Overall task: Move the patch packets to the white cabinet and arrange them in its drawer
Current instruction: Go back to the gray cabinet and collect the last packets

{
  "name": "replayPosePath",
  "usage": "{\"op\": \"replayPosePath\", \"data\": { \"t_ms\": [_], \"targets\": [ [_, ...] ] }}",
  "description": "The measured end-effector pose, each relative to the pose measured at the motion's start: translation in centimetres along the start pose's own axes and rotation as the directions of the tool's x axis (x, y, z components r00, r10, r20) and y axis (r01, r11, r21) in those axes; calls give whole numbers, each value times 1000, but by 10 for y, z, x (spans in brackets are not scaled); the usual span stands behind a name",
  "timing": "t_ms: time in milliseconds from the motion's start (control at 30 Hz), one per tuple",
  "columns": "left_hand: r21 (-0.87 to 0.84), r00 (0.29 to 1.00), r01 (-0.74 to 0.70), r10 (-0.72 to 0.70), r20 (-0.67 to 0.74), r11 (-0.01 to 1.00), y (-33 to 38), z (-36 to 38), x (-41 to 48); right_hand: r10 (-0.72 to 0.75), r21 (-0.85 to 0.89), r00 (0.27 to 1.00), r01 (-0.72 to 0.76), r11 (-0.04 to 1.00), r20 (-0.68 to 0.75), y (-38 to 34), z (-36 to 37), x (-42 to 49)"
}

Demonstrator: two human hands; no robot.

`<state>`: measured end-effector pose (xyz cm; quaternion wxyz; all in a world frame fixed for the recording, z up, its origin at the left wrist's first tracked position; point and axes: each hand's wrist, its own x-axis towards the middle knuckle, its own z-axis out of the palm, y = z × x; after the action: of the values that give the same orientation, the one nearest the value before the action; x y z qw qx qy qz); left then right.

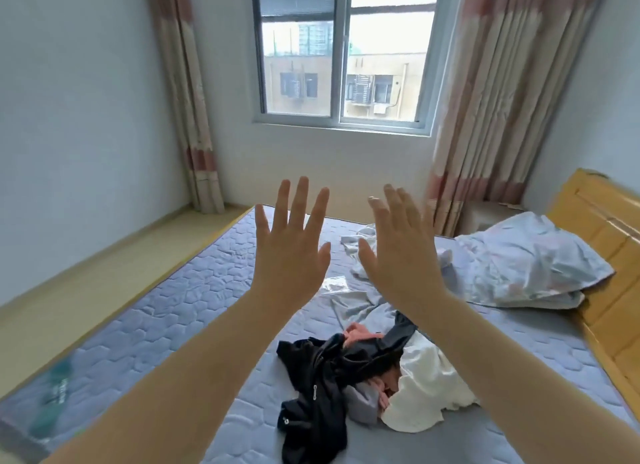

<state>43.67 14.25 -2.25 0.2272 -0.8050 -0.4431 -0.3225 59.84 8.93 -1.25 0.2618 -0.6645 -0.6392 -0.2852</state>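
Both my hands are raised over the bed with fingers straight and spread, backs toward me, holding nothing. My left hand (292, 241) is left of centre and my right hand (398, 248) is just beside it. Between and below them a clear shiny packet (334, 285) lies flat on the blue quilted mattress (166, 311). Whether it is a patch packet I cannot tell. No white cabinet or drawer is in sight.
A heap of black, pink and white clothes (353, 377) lies in the middle of the mattress. A pale blue pillow (530, 269) rests against the yellow wooden headboard (602, 248) at right. Wooden floor (86, 280) runs along the bed's left side. A window (341, 51) with curtains is ahead.
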Motion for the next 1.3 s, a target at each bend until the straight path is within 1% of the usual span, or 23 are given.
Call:
{"op": "replayPosePath", "data": {
  "t_ms": [133, 233, 367, 433, 667, 800, 900, 1033, 1133, 1233, 1300],
  "targets": [
    [73, 999, 45, -45, 6, 996, -86, 9, 0, -90, 51, 996, 89, 995, 14, -71, 45, 40],
    [85, 997, 80, -81, 11, 993, -151, 17, -6, -127, 76, 992, 125, 989, 11, -130, 75, 63],
    [89, 992, 117, -120, 34, 989, -246, 23, -18, -184, 4, 983, 184, 983, -11, -221, 109, 90],
    [98, 993, 107, -112, 46, 989, -298, 21, -27, -186, 2, 982, 186, 983, -19, -271, 124, 104],
    [167, 992, 83, -96, 77, 983, -503, 6, -54, -154, 94, 988, 151, 984, 30, -446, 175, 169],
    [179, 989, 91, -110, 97, 980, -588, 10, -54, -179, 138, 983, 174, 975, 26, -519, 203, 200],
    [177, 983, 110, -134, 127, 978, -654, 29, -49, -212, 156, 977, 208, 966, 10, -573, 239, 230],
    [212, 984, 76, -107, 141, 974, -744, 68, -38, -192, 185, 981, 190, 964, -9, -632, 298, 276],
    [241, 980, 40, -85, 180, 970, -812, 98, -15, -166, 218, 986, 160, 963, 8, -672, 349, 316],
    [242, 970, 53, -107, 218, 969, -870, 127, 8, -185, 259, 982, 173, 950, 24, -708, 399, 360],
    [252, 966, 24, -88, 244, 967, -906, 147, 21, -191, 255, 981, 177, 951, 32, -732, 426, 386]
  ]
}}
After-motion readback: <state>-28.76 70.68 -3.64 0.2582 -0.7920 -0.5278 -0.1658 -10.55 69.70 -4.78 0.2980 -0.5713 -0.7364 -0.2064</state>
